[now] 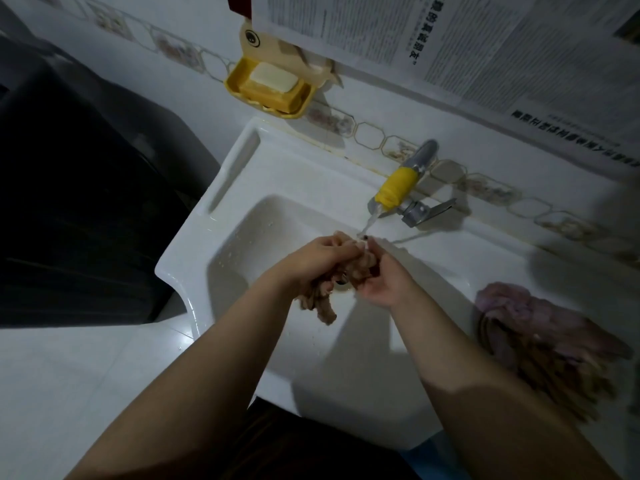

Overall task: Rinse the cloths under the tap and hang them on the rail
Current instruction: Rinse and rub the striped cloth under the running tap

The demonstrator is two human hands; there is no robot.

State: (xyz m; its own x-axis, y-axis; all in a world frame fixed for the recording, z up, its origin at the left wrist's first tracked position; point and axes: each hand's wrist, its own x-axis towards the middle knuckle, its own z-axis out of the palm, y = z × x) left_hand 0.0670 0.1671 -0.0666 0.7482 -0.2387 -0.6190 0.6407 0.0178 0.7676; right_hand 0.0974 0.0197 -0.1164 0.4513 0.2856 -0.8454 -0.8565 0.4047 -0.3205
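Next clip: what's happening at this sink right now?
A person is rinsing a wet brownish cloth over the white ceramic sink. The left hand and right hand both grip the bunched cloth under the water running from the metal tap with the yellow wrapped spout. A pile of pinkish and brown cloths lies on the sink's right ledge. No rail is in view, so nothing looks hung yet.

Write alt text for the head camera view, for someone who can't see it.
Both hands, left and right, wring a brownish wet cloth under a running yellow-wrapped tap over a white basin. More crumpled cloths lie on its right ledge; a yellow soap dish hangs on the wall.
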